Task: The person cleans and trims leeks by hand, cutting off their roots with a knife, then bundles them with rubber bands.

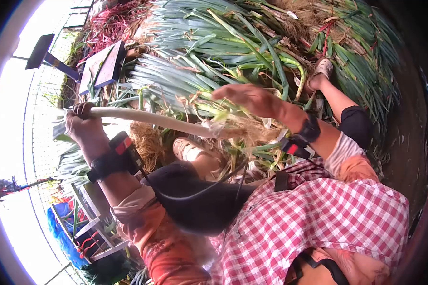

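Observation:
On the left, my left hand point(84, 124) is closed around one end of a long pale leek stalk point(161, 119). The stalk stretches rightward to a fringe of brown roots point(254, 134), which are blurred. My right hand point(249, 99) is above the root end, its fingers stretched out and slightly smeared, and it does not touch the stalk. Behind both hands lies a large pile of green-leaved leeks point(209, 40). Each wrist wears a black strap with a small device.
A small flat-topped stand point(102, 69) is at the upper left. Red ties point(111, 28) are heaped behind it. At the lower left are a metal frame point(92, 223) and a blue bag point(64, 237). My shoes point(192, 151) rest among leeks and loose roots.

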### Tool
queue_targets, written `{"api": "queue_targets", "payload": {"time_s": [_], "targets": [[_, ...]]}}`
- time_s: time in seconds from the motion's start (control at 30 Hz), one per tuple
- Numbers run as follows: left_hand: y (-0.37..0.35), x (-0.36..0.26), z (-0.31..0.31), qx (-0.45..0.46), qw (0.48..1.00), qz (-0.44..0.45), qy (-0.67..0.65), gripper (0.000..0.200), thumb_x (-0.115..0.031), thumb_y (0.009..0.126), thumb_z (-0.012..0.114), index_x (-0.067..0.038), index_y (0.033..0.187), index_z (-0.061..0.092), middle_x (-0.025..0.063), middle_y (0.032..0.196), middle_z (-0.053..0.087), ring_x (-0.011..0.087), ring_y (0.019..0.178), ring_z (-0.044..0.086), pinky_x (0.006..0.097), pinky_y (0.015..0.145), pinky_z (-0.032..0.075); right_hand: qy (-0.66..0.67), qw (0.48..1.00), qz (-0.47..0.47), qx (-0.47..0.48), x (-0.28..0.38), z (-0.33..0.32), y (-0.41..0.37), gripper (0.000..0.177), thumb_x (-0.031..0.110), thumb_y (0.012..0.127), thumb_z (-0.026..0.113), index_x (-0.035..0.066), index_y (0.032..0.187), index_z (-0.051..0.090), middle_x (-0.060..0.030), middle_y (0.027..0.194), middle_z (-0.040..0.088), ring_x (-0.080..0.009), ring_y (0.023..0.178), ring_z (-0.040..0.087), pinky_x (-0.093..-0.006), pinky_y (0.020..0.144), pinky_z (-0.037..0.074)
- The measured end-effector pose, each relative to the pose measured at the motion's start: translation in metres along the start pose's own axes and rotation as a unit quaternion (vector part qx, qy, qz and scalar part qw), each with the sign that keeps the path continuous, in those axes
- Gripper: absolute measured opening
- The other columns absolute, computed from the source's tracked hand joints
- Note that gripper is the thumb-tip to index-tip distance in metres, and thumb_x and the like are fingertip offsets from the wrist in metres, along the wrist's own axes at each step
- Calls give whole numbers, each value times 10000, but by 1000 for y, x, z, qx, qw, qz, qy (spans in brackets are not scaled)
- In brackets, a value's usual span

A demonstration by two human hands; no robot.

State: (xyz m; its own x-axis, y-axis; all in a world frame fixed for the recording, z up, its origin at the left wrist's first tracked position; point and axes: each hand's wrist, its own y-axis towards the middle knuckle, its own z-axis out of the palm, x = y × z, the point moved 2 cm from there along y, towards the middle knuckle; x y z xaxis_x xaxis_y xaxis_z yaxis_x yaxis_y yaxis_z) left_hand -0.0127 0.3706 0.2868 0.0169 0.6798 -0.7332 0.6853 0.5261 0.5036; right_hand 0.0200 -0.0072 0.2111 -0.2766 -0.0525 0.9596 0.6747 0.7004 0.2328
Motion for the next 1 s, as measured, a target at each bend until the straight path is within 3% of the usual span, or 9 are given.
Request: {"api": "queue_targets", "payload": {"time_s": [0.17,0.37,0.5,0.57,0.6,0.63,0.77,0.87,1.0], "targets": [[5,6,-4,34,990,123,62,117,-42,752,448,-37,640,414,14,594,394,131,535,379,244,513,345,230,909,261,228,39,62,26,344,295,886,447,-8,847,605,22,715,560,-62,608,468,-223,575,415],[24,54,-10,133,951,271,-63,169,-87,792,405,-68,636,343,7,574,338,123,487,333,247,466,331,98,980,130,117,26,21,-43,393,345,880,430,-1,807,601,-31,630,541,-86,600,481,-253,557,402],[14,73,4,116,855,-149,-484,111,-60,685,483,-18,597,430,17,609,420,125,555,407,245,531,376,67,974,215,37,19,3,-102,379,339,879,431,-1,870,598,-75,637,554,-102,603,503,-269,561,410],[16,77,7,78,863,-201,-458,75,-50,649,513,-9,604,471,22,619,449,132,575,434,244,556,393,31,976,214,36,22,-9,-118,376,340,872,446,-3,883,598,-83,656,566,-117,615,511,-269,569,413],[9,56,0,118,987,6,-109,59,-45,633,530,-11,614,485,20,611,456,134,568,440,244,556,396,-4,975,218,31,22,-18,-132,374,341,865,460,-4,897,599,-92,675,579,-131,626,520,-269,577,415],[-1,21,-6,11,946,187,265,55,-40,617,548,-14,624,500,18,603,463,135,561,446,244,556,399,-179,961,201,65,7,-32,-165,350,324,841,496,-4,922,585,-96,698,583,-162,631,527,-281,589,418],[24,76,-30,-1,978,-107,-181,56,-44,627,524,-11,637,481,37,624,480,140,578,465,258,557,400,-132,825,547,49,-28,-75,-233,345,250,744,581,18,996,529,-134,838,569,-274,751,541,-351,676,424],[13,31,-8,-11,724,-218,-654,138,10,706,405,-67,605,349,4,602,333,99,526,346,218,468,333,-546,823,159,5,-22,-71,-178,392,197,699,581,35,1044,489,-145,1040,509,-315,946,490,-397,821,386],[-6,-34,12,-140,757,-320,-552,210,-17,811,362,-92,623,304,-19,577,276,99,478,290,214,414,305,-304,948,61,-70,13,-15,-78,375,310,799,555,22,1037,525,-151,1005,546,-281,956,503,-349,842,388]]}}
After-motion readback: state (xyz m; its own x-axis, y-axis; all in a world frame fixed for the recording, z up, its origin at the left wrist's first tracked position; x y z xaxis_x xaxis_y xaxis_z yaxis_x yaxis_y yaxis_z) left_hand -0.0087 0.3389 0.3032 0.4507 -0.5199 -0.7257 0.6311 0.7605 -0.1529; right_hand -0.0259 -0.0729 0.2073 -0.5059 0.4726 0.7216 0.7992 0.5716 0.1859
